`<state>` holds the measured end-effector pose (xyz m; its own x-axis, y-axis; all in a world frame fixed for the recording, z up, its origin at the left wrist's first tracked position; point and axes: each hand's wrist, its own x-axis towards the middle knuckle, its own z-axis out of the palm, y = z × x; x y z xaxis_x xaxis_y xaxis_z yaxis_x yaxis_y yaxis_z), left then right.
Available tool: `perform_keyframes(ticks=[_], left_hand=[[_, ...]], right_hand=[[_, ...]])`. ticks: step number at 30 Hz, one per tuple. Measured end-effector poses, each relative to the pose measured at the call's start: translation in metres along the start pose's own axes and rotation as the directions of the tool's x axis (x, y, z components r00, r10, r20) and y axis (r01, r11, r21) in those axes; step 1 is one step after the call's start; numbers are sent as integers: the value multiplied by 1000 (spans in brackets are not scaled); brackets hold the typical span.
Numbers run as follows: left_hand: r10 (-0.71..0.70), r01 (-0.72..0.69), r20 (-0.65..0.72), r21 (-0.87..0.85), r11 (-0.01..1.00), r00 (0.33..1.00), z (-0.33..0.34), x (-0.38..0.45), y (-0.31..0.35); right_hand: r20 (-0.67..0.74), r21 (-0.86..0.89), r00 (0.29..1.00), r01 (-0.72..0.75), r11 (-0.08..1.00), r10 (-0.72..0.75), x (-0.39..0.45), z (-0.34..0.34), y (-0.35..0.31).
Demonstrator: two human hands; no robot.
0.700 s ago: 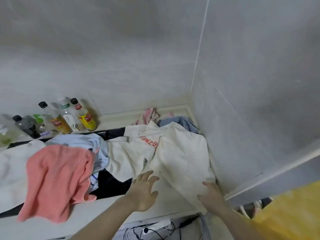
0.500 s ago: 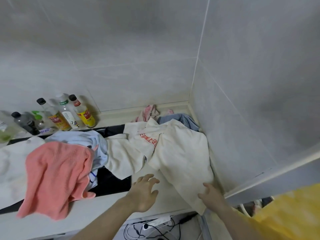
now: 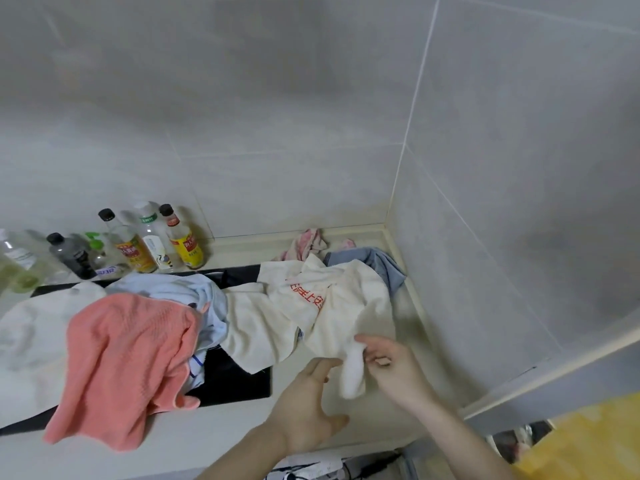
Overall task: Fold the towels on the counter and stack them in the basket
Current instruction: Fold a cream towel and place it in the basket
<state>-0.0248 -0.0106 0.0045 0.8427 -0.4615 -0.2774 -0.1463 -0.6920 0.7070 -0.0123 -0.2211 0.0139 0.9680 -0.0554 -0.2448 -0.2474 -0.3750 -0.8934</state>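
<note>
A cream towel with red lettering (image 3: 346, 306) lies crumpled in the counter's right corner. My right hand (image 3: 391, 362) pinches its near corner, which hangs down between my hands. My left hand (image 3: 308, 407) is just left of that corner, fingers spread and relaxed, holding nothing. A coral towel (image 3: 128, 362) drapes over the counter's front edge at the left, over a light blue towel (image 3: 187, 292) and a white towel (image 3: 31, 334). A grey-blue cloth (image 3: 381, 265) and a pink-and-white cloth (image 3: 306, 242) lie behind the cream towel. No basket is in view.
Several bottles (image 3: 145, 240) stand along the back wall at the left. A black cooktop (image 3: 239, 379) is set into the pale counter (image 3: 194, 438). Tiled walls close in the corner behind and to the right. A yellow object (image 3: 588, 441) and cables sit below the counter.
My right hand has lifted the cream towel's near corner off the counter and drawn it towards me. My left hand has moved right, close to that corner.
</note>
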Motion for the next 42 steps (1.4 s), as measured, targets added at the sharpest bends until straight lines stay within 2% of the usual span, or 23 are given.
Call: perform_keyframes(ticks=[3,6,9,14,19,24,29,33,38,40,42], left_hand=[[9,-22,-210,-60,998,978,-6,2,9],[3,-47,-426,-94,994,905,-17,0,11],[-2,-94,-535,-152,984,845,-34,-6,13],[-6,-135,-556,-212,968,831,-57,-10,23],[59,-204,-584,-186,961,810,-77,-10,34],[151,-270,-630,-97,958,762,-104,-7,52],[243,-271,-672,65,960,700,-158,-2,67],[269,-173,-660,209,963,701,-211,10,78],[96,11,-594,173,985,798,-294,27,121],[139,0,-559,242,970,817,-325,28,146],[159,23,-583,293,956,797,-351,24,170]], right_hand=[[38,-11,996,87,996,-86,10,7,-25],[78,-1,989,123,992,-123,15,7,-39],[89,-39,986,145,989,-141,15,16,-41],[129,-173,989,95,980,-73,13,51,-34],[-9,-329,999,40,944,-46,14,54,-26],[-110,-326,988,63,943,-104,22,35,-31],[-206,-398,974,5,917,-94,44,-13,-43],[-325,-372,923,75,925,-206,72,-59,-87],[-421,-333,829,237,913,-369,101,-119,-197],[-443,-366,775,303,880,-451,105,-141,-244],[-450,-396,732,350,849,-512,104,-159,-283]])
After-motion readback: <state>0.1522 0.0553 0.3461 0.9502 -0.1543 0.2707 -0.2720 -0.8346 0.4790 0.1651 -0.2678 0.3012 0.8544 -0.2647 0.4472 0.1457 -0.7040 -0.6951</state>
